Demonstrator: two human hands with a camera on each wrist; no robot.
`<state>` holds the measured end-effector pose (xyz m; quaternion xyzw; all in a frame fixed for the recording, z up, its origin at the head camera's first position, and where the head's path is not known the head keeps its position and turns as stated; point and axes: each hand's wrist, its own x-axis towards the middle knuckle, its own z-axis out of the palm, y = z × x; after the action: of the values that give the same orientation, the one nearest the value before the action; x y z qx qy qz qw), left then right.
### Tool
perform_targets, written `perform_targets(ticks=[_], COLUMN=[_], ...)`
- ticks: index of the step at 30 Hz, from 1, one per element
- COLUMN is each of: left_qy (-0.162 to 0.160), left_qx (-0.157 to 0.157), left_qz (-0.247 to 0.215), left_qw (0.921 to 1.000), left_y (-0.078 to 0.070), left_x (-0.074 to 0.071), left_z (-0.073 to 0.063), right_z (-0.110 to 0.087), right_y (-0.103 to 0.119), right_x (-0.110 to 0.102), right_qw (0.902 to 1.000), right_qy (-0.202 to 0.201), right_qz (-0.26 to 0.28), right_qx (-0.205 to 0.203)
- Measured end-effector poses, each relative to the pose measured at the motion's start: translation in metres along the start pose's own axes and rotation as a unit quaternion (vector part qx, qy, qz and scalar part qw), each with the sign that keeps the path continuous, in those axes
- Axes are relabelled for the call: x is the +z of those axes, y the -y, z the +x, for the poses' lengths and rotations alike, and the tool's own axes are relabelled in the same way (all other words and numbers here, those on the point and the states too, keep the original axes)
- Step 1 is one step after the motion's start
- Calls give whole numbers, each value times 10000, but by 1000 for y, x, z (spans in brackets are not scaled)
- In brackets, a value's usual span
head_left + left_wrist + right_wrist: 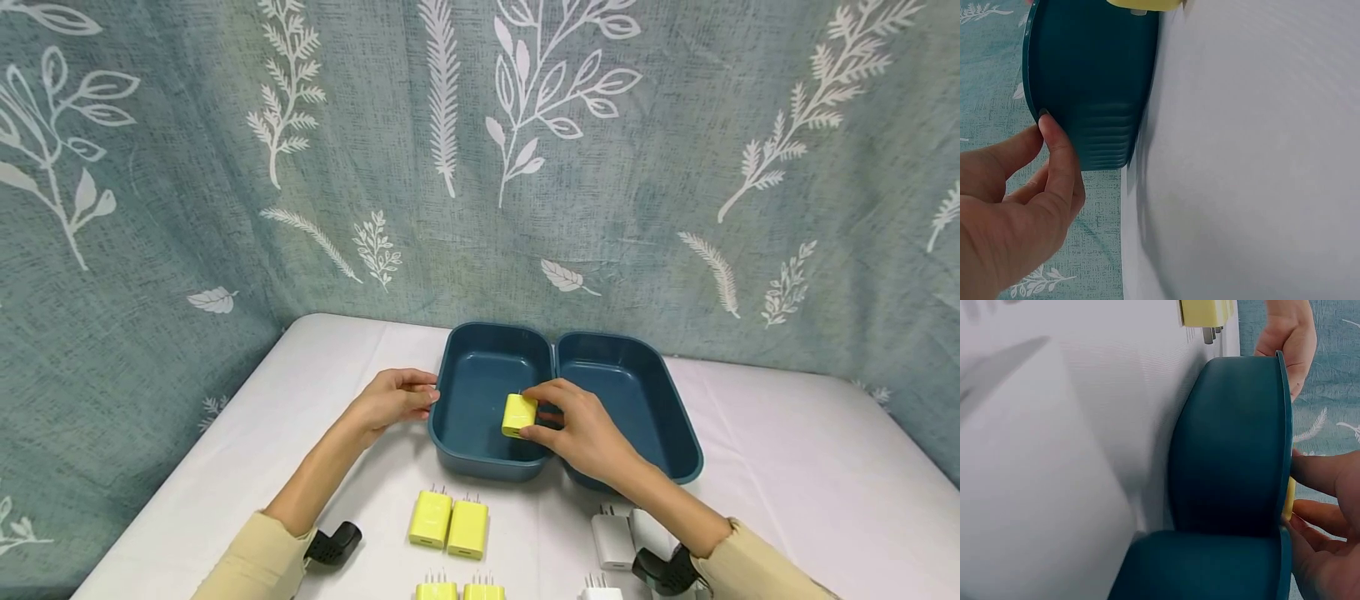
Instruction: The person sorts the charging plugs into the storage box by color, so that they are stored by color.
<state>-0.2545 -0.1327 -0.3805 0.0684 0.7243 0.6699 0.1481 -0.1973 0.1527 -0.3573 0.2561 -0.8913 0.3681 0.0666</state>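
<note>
The right hand (573, 417) pinches a bright yellow, block-shaped plastic charger (519, 416) between thumb and fingers, holding it over the opening of the left-hand dark blue, round-cornered plastic bin (483, 379), near that bin's right side. The metal prongs of this charger point away from the person, and in the right wrist view it shows at about the level of the rim, partly hidden behind it. The left hand (396, 398) grips the left rim of the same bin, its thumb and fingers closed on the edge, as the left wrist view shows. A second dark blue, round-cornered plastic bin (611, 383) stands just beside the first on the right, the right forearm crossing its near corner. Both bins stand on a white cloth-covered table (787, 450). In front of the left bin lie two yellow block-shaped chargers (468, 531) side by side, prongs pointing toward the bin, and nearer the person two more yellow chargers (483, 592) are cut off by the frame edge. White block-shaped chargers (613, 542) lie in front of the right bin, some partly covered by the right arm and a black wrist-worn device (666, 571). Behind the table hangs a blue-green curtain with white leaf prints (637, 183)
</note>
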Motion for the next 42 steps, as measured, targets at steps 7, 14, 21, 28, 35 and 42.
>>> perform_targets(ticks=[7, 14, 21, 28, 35, 42], left_qy=[49, 17, 10, -4, 9, 54], left_qx=[35, 0, -3, -60, -81, -27], left_qz=[-33, -14, -11, -47, -5, 5], left_qw=[10000, 10000, 10000, 10000, 10000, 10000], left_y=[2, 1, 1, -1, -2, -1], left_x=[1, 1, 1, -1, -1, 0], left_z=[1, 1, 2, 1, -2, -2], right_z=[5, 12, 20, 30, 41, 43], right_y=[2, 7, 13, 16, 19, 17], right_x=[8, 22, 32, 38, 45, 51], right_qw=[10000, 9996, 9996, 9993, 9983, 9967], right_qy=[70, 228, 251, 380, 565, 787], right_qz=[8, 19, -37, 32, -129, -167], right_qx=[-33, -141, -136, 11, 42, 68])
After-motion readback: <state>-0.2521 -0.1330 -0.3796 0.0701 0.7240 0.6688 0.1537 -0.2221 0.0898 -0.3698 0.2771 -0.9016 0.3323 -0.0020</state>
